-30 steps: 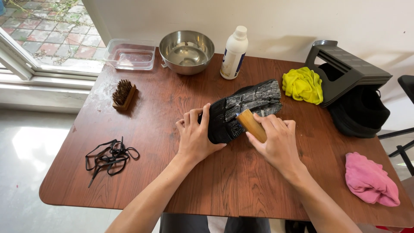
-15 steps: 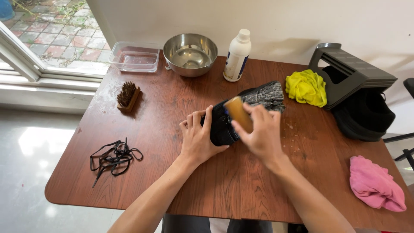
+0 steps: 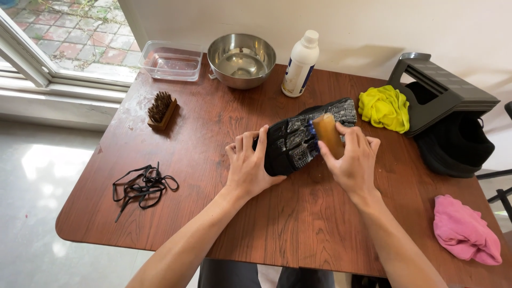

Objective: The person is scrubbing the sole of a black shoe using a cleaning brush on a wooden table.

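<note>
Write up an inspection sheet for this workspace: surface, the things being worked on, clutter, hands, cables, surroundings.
Surface: brown wooden table, whitish smears near the spare brush.
Things in hand: black shoe lying sole up; wooden-backed brush pressed on the sole.
Clutter: spare bristle brush, tangle of black laces, clear plastic tub, steel bowl, white bottle, yellow cloth, pink cloth.
Hands: left hand flat against the shoe's near end; right hand closed on the brush.
Cables: nothing seen.
Surroundings: window over paving at left, white wall behind, grey step stool and black bag at right.
</note>
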